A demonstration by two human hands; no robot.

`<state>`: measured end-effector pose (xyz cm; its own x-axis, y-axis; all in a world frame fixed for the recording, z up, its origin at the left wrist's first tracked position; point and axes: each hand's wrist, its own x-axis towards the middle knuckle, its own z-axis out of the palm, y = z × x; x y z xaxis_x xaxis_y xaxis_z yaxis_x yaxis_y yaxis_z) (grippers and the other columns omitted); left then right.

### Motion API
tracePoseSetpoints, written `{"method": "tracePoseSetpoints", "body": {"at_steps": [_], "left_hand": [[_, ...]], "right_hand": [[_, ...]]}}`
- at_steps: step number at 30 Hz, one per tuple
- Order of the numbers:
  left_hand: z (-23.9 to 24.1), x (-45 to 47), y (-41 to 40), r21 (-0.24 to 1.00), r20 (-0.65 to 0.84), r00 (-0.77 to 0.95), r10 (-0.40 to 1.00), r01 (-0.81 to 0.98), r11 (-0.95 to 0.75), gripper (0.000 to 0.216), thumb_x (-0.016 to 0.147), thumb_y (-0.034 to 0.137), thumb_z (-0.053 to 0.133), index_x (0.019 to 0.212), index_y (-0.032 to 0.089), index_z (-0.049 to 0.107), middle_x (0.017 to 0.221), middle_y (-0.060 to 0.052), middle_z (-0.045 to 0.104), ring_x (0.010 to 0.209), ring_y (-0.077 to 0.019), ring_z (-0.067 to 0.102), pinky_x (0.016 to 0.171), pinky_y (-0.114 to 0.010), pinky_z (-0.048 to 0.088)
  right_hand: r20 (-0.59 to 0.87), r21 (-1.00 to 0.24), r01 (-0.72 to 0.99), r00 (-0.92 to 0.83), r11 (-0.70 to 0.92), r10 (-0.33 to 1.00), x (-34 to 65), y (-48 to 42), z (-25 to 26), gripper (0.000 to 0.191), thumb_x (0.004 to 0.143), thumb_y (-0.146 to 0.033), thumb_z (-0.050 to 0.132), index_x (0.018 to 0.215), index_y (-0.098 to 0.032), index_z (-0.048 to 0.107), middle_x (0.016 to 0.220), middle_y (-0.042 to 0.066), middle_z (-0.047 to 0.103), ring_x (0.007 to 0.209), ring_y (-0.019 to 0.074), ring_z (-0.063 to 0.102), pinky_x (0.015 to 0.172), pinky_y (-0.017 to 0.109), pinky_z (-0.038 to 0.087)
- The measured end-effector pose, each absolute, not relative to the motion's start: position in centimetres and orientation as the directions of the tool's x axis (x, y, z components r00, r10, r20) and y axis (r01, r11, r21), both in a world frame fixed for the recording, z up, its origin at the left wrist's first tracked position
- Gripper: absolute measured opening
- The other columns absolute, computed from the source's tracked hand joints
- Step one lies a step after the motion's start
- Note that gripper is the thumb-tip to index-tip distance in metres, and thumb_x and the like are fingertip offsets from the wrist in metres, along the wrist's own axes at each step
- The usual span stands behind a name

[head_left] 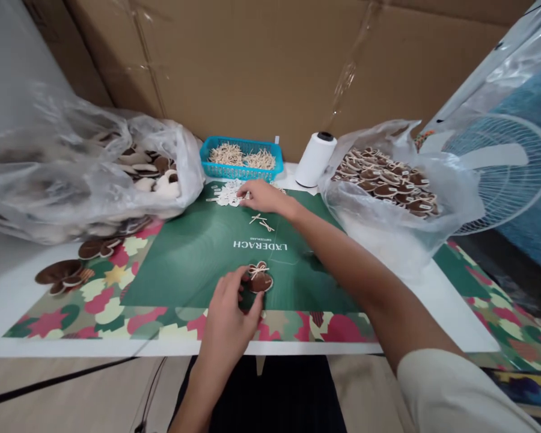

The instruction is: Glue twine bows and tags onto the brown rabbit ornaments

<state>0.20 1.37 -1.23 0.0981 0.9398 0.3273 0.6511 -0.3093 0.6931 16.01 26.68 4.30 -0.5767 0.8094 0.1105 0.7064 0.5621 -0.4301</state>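
Observation:
On the green sheet lies a small brown felt piece [261,282] edged in white, with a pale string bow across its narrower top. My left hand [229,304] grips its left side between thumb and fingers. Farther back, my right hand [264,197] is at the right edge of a heap of small white tags [228,193], fingertips pinched together; whatever is between them is too small to make out. Two loose pale bows [264,224] lie just in front of that hand.
A blue basket [241,174] of pale bows stands behind, beside a white thread cone [316,159]. Plastic bags of brown pieces flank the sheet, left bag [184,159] and right bag [379,234]. More brown pieces [58,273] lie at left; a fan [500,162] stands far right.

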Motion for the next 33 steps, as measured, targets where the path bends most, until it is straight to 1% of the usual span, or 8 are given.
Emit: {"method": "tracePoseSetpoints", "body": {"at_steps": [4,11,14,17,19,22,25,33], "left_hand": [[-1.3,0.3,1.1,0.684,0.355,0.106,0.929,0.647,-0.336,0.035,0.094,0.020,0.064,0.129,0.023,0.060,0.103,-0.006,0.069,0.085,-0.0206,0.063,0.076,-0.033,0.056],[-0.8,0.0,1.1,0.737,0.318,0.094,0.943,0.602,-0.308,0.035,0.095,0.025,0.067,0.130,0.025,0.059,0.104,-0.004,0.068,0.082,-0.0179,0.060,0.076,-0.032,0.055],[-0.6,-0.2,1.2,0.779,0.277,0.081,0.957,0.564,-0.273,0.034,0.096,0.031,0.069,0.128,0.024,0.059,0.106,-0.004,0.067,0.081,-0.0164,0.059,0.076,-0.031,0.055],[-0.5,0.1,1.3,0.769,0.282,0.095,0.955,0.573,-0.284,0.037,0.095,0.030,0.070,0.129,0.023,0.059,0.108,-0.005,0.069,0.083,-0.0172,0.060,0.078,-0.032,0.055],[-0.6,0.4,1.3,0.738,0.313,0.105,0.944,0.599,-0.311,0.039,0.093,0.027,0.071,0.131,0.023,0.060,0.107,-0.005,0.070,0.086,-0.0188,0.060,0.079,-0.033,0.055],[-0.6,1.0,1.3,0.693,0.343,0.108,0.933,0.641,-0.329,0.039,0.092,0.022,0.071,0.130,0.022,0.062,0.106,-0.006,0.072,0.089,-0.0211,0.062,0.080,-0.034,0.055],[-0.5,1.3,1.4,0.682,0.334,0.113,0.936,0.656,-0.322,0.038,0.090,0.020,0.071,0.127,0.023,0.064,0.105,-0.006,0.073,0.088,-0.0213,0.063,0.079,-0.034,0.055],[-0.4,1.5,1.4,0.710,0.310,0.083,0.947,0.642,-0.289,0.040,0.086,0.017,0.075,0.125,0.024,0.066,0.107,-0.004,0.074,0.088,-0.0201,0.064,0.080,-0.032,0.054]], "right_hand": [[0.123,-0.403,0.717,-0.574,0.569,0.810,15.4,26.8,2.6,0.014,0.096,-0.013,0.060,0.095,-0.015,0.074,0.112,0.015,0.076,0.100,0.0233,0.064,0.089,0.034,0.043],[0.167,-0.427,0.722,-0.528,0.544,0.832,17.1,24.9,3.8,0.019,0.100,-0.018,0.048,0.095,-0.016,0.067,0.110,0.013,0.072,0.097,0.0220,0.062,0.089,0.034,0.043],[0.062,-0.568,0.666,-0.551,0.484,0.832,18.6,21.6,5.1,0.018,0.099,-0.025,0.052,0.093,-0.017,0.066,0.093,0.007,0.072,0.081,0.0170,0.063,0.078,0.031,0.047],[-0.150,-0.806,0.514,-0.656,0.293,0.740,20.5,16.5,5.8,0.015,0.094,-0.030,0.058,0.088,-0.019,0.067,0.085,0.001,0.069,0.071,0.0128,0.060,0.070,0.027,0.047],[-0.202,-0.852,0.485,-0.650,0.195,0.732,21.7,13.0,5.7,0.016,0.094,-0.032,0.059,0.087,-0.020,0.066,0.079,-0.002,0.065,0.069,0.0119,0.056,0.067,0.026,0.044],[-0.220,-0.843,0.508,-0.622,0.174,0.751,23.0,9.5,4.9,0.019,0.096,-0.036,0.059,0.088,-0.021,0.066,0.075,-0.003,0.061,0.068,0.0123,0.053,0.064,0.026,0.040],[-0.206,-0.827,0.523,-0.625,0.208,0.753,23.6,8.5,4.2,0.020,0.097,-0.038,0.061,0.091,-0.020,0.067,0.078,-0.002,0.064,0.070,0.0134,0.055,0.066,0.026,0.041],[-0.145,-0.761,0.554,-0.654,0.339,0.742,23.2,9.1,4.2,0.015,0.096,-0.027,0.061,0.090,-0.020,0.073,0.077,-0.003,0.070,0.066,0.0121,0.055,0.067,0.027,0.039]]}}
